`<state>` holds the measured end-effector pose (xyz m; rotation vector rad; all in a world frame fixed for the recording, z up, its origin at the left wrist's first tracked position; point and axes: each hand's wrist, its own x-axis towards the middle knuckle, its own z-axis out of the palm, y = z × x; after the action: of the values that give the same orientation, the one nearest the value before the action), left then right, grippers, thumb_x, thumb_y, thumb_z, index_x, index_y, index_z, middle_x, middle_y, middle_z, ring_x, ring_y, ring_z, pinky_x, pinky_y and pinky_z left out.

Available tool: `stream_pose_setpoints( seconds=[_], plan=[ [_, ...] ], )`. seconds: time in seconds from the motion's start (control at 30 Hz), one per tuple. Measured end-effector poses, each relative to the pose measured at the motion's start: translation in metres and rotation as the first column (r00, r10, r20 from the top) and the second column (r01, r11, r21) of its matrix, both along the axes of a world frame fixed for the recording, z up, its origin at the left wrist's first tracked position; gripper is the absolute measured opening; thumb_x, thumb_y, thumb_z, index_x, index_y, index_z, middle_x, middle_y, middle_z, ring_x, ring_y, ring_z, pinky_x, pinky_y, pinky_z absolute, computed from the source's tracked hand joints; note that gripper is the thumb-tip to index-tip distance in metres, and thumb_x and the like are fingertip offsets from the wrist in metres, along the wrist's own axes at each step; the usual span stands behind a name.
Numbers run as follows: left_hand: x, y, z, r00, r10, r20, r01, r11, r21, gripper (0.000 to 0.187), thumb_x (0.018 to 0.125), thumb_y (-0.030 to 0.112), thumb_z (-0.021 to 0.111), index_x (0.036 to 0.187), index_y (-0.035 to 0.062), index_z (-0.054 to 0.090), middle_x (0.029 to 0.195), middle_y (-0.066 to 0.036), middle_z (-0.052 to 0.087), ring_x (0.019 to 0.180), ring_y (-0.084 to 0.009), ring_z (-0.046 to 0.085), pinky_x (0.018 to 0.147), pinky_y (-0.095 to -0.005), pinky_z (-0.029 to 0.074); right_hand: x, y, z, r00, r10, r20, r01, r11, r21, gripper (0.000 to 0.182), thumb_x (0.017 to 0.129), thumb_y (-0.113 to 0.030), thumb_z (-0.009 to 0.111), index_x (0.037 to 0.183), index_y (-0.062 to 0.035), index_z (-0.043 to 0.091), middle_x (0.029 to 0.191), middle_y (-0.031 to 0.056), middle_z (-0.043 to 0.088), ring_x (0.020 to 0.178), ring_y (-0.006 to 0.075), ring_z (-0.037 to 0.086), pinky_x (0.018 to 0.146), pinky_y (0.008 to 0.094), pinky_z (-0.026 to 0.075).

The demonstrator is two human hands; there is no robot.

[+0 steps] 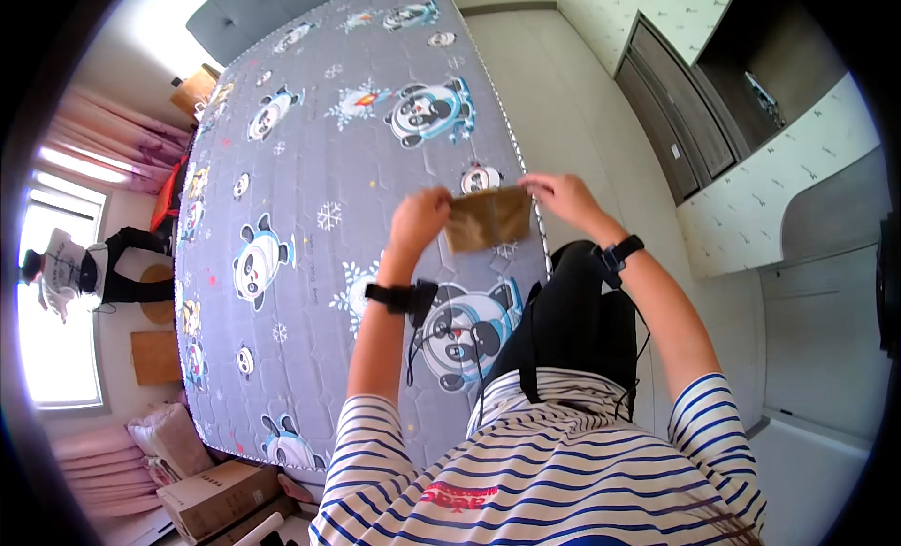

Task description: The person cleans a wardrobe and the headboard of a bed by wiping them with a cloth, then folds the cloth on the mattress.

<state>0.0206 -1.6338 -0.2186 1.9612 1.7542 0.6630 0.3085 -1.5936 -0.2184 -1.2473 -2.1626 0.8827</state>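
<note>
Between my two hands hangs a small brown piece of cloth (pixel 488 220), its top edge stretched level and its lower part blurred by motion. My left hand (pixel 421 215) is closed on the upper left corner. At the upper right corner, the thumb and fingers of my right hand (pixel 563 198) pinch the edge. Beneath the cloth is a bed with a grey panda-print cover (pixel 319 274). My left forearm reaches over the bed, and my right hand is by the cover's piped edge.
A grey padded headboard (pixel 253 18) closes the bed's far end. Across the bed, another person (pixel 80 269) stands by a bright window. Cardboard boxes (pixel 221 497) and a pillow (pixel 169 438) sit at the lower left. Pale floor (pixel 563 105) and a dark-doored cabinet (pixel 678 100) lie to the right.
</note>
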Motion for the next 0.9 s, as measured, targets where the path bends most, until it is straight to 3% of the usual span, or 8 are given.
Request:
stream_pose_setpoints(
  seconds=[0.17, 0.3, 0.37, 0.43, 0.5, 0.6, 0.7, 0.9],
  plan=[
    [0.002, 0.023, 0.111, 0.992, 0.109, 0.064, -0.126, 0.876, 0.465, 0.018, 0.083, 0.009, 0.057, 0.097, 0.0106, 0.068, 0.098, -0.007, 0.068, 0.074, -0.028, 0.066, 0.064, -0.0363, 0.051, -0.016, 0.018, 0.094, 0.994, -0.059, -0.095, 0.095, 0.895, 0.436, 0.019, 0.091, -0.014, 0.06, 0.107, -0.016, 0.069, 0.081, 0.0092, 0.069, 0.068, 0.0264, 0.064, 0.061, 0.0359, 0.049],
    [-0.004, -0.012, 0.102, 0.988, 0.143, 0.062, -0.153, 0.827, 0.541, 0.014, 0.08, 0.007, 0.063, 0.094, 0.0104, 0.064, 0.099, -0.003, 0.065, 0.07, -0.0212, 0.065, 0.062, -0.0342, 0.051, -0.026, -0.012, 0.077, 0.986, -0.007, -0.168, 0.106, 0.802, 0.588, 0.017, 0.088, -0.009, 0.062, 0.103, -0.0149, 0.069, 0.084, 0.0081, 0.069, 0.074, 0.027, 0.065, 0.065, 0.037, 0.051],
    [-0.008, -0.038, 0.074, 0.983, 0.182, 0.009, -0.168, 0.892, 0.42, 0.012, 0.081, 0.008, 0.064, 0.093, 0.0097, 0.063, 0.096, -0.005, 0.065, 0.071, -0.0216, 0.066, 0.065, -0.0339, 0.051, -0.027, -0.027, 0.037, 0.989, 0.034, -0.142, 0.059, 0.796, 0.603, 0.018, 0.086, -0.006, 0.064, 0.102, -0.0135, 0.069, 0.087, 0.0081, 0.071, 0.077, 0.0292, 0.066, 0.067, 0.039, 0.052],
    [-0.016, -0.06, 0.018, 0.977, 0.207, -0.048, -0.19, 0.953, 0.237, 0.01, 0.081, 0.011, 0.063, 0.091, 0.0102, 0.063, 0.096, -0.005, 0.064, 0.076, -0.0248, 0.066, 0.065, -0.0365, 0.051, -0.028, -0.049, -0.007, 0.984, 0.078, -0.162, 0.001, 0.899, 0.439, 0.019, 0.086, -0.008, 0.064, 0.102, -0.0153, 0.069, 0.089, 0.0087, 0.071, 0.079, 0.0308, 0.066, 0.068, 0.0406, 0.052],
    [-0.027, -0.085, -0.047, 0.972, 0.197, -0.125, -0.194, 0.98, 0.033, 0.01, 0.08, 0.016, 0.063, 0.089, 0.0113, 0.064, 0.097, -0.006, 0.064, 0.083, -0.0279, 0.066, 0.068, -0.0395, 0.052, -0.03, -0.072, -0.054, 0.993, 0.07, 0.09, -0.085, 0.981, 0.177, 0.016, 0.088, -0.018, 0.061, 0.101, -0.0176, 0.07, 0.089, 0.0114, 0.07, 0.08, 0.0327, 0.066, 0.071, 0.0429, 0.052],
    [-0.036, -0.132, -0.108, 0.976, 0.076, -0.204, -0.127, 0.959, -0.253, 0.014, 0.076, 0.021, 0.065, 0.088, 0.0127, 0.068, 0.099, -0.007, 0.065, 0.092, -0.0298, 0.065, 0.076, -0.0418, 0.053, -0.038, -0.095, -0.111, 0.938, 0.319, 0.135, -0.31, 0.947, -0.078, 0.014, 0.083, -0.018, 0.065, 0.095, -0.0153, 0.073, 0.087, 0.0092, 0.071, 0.083, 0.0312, 0.067, 0.073, 0.0413, 0.052],
    [-0.029, -0.154, -0.131, 0.965, 0.006, -0.264, -0.146, 0.847, -0.511, 0.015, 0.075, 0.022, 0.063, 0.084, 0.0143, 0.072, 0.103, -0.009, 0.067, 0.096, -0.0314, 0.065, 0.081, -0.042, 0.053, -0.035, -0.109, -0.139, 0.864, 0.5, 0.056, -0.452, 0.821, -0.348, 0.017, 0.08, -0.018, 0.066, 0.095, -0.0151, 0.074, 0.088, 0.0072, 0.072, 0.083, 0.0287, 0.068, 0.075, 0.0395, 0.053],
    [-0.028, -0.142, -0.152, 0.932, -0.268, -0.245, 0.038, 0.743, -0.668, 0.03, 0.077, 0.038, 0.067, 0.087, 0.0106, 0.074, 0.09, -0.016, 0.07, 0.088, -0.0337, 0.066, 0.077, -0.0441, 0.052, -0.025, -0.115, -0.138, 0.797, 0.58, 0.168, -0.488, 0.782, -0.388, 0.02, 0.081, -0.02, 0.068, 0.098, -0.0145, 0.074, 0.091, 0.0071, 0.073, 0.083, 0.0261, 0.069, 0.074, 0.0367, 0.053]
  ],
)
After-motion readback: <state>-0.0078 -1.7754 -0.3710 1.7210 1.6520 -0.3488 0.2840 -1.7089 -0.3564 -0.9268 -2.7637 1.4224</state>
